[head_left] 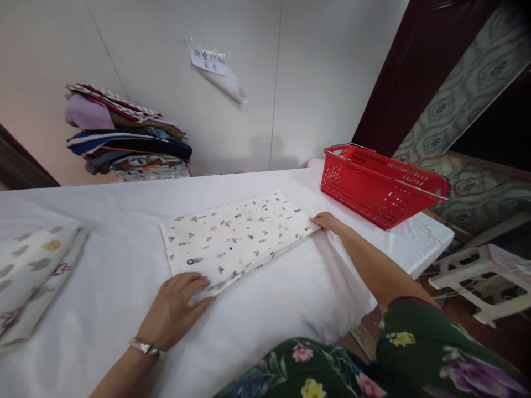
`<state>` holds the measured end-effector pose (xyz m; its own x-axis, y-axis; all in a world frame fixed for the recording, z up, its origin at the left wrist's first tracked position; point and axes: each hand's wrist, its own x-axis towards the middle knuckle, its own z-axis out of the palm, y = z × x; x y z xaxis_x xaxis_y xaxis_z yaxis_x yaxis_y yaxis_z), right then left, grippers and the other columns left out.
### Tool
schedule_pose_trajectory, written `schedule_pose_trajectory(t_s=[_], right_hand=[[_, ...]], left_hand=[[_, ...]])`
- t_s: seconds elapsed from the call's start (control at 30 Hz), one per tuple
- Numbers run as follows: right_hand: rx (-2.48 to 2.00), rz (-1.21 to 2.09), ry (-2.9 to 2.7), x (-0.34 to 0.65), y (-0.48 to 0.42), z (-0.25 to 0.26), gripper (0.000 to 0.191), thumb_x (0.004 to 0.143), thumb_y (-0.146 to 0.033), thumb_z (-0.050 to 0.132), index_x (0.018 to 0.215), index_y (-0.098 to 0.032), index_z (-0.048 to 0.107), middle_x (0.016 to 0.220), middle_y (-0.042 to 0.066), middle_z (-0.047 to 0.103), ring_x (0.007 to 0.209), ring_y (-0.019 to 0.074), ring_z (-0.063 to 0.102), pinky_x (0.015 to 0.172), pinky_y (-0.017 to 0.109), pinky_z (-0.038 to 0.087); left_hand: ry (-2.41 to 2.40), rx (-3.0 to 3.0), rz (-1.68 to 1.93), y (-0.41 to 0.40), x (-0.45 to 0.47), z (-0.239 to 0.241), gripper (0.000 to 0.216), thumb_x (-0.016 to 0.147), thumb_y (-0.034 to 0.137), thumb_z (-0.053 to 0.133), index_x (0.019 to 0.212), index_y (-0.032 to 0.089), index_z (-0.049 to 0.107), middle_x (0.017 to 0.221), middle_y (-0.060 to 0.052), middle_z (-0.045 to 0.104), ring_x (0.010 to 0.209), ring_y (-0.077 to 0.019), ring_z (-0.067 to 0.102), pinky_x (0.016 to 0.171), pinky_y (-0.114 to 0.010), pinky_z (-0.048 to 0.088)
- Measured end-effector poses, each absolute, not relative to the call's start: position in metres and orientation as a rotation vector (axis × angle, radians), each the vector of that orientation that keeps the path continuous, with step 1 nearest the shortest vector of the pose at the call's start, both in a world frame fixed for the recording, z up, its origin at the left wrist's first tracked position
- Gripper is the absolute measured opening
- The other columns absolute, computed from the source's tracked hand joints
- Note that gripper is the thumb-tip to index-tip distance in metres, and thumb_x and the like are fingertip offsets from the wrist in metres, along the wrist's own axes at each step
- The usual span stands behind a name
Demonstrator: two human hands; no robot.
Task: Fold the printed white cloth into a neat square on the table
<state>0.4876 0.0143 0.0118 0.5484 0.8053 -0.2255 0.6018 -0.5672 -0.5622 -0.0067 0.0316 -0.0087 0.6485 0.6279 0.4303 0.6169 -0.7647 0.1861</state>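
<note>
A folded white cloth with small printed motifs (236, 235) lies flat on the white-covered table (108, 287). My left hand (176, 309) rests on its near left corner, fingers curled over the edge and pinching the fabric. My right hand (328, 221) touches the cloth's far right corner, fingers closed around that edge. A bracelet sits on my left wrist.
A red plastic basket (379, 185) stands at the table's right end. A pile of folded fabrics (124, 135) is stacked against the wall at back left. Another folded patterned cloth (31, 271) lies at the left edge. A white stool (481, 276) stands on the floor to the right.
</note>
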Motion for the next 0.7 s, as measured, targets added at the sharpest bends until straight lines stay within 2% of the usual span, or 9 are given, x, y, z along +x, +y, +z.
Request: schedule_pose_trajectory(t_s=[0.17, 0.33, 0.53, 0.7], right_hand=[[-2.496, 0.543, -1.194, 0.491, 0.013, 0.019, 0.031, 0.073, -0.043, 0.061, 0.08, -0.012, 0.064, 0.064, 0.005, 0.061, 0.053, 0.0103, 0.051, 0.05, 0.019, 0.037], [-2.54, 0.574, -1.243, 0.488, 0.007, 0.02, 0.031, 0.075, -0.043, 0.059, 0.075, -0.013, 0.063, 0.054, 0.004, 0.057, 0.049, 0.0112, 0.051, 0.051, 0.021, 0.038], [-2.518, 0.59, -1.275, 0.483, 0.008, 0.025, 0.018, 0.07, -0.031, 0.065, 0.069, -0.013, 0.063, 0.052, 0.002, 0.056, 0.05, 0.0111, 0.05, 0.051, 0.02, 0.036], [-2.439, 0.5, -1.242, 0.482, 0.008, 0.025, 0.015, 0.073, -0.027, 0.06, 0.076, -0.013, 0.063, 0.058, 0.001, 0.057, 0.053, 0.0086, 0.048, 0.05, 0.018, 0.033]], left_hand=[[1.031, 2.867, 0.683, 0.034, -0.01, -0.011, 0.034, 0.074, 0.05, 0.053, 0.101, 0.03, 0.062, 0.104, -0.003, 0.065, 0.098, -0.0218, 0.058, 0.088, -0.038, 0.045], [1.022, 2.858, 0.687, 0.034, -0.009, -0.009, 0.029, 0.077, 0.044, 0.05, 0.098, 0.029, 0.063, 0.102, -0.002, 0.066, 0.097, -0.0209, 0.059, 0.087, -0.038, 0.046], [1.019, 2.861, 0.681, 0.035, -0.009, -0.01, 0.029, 0.077, 0.044, 0.051, 0.098, 0.029, 0.063, 0.102, -0.002, 0.066, 0.097, -0.0209, 0.059, 0.087, -0.038, 0.046], [0.992, 2.871, 0.665, 0.035, -0.009, -0.01, 0.029, 0.077, 0.043, 0.051, 0.099, 0.028, 0.063, 0.101, -0.002, 0.066, 0.097, -0.0203, 0.058, 0.088, -0.037, 0.045]])
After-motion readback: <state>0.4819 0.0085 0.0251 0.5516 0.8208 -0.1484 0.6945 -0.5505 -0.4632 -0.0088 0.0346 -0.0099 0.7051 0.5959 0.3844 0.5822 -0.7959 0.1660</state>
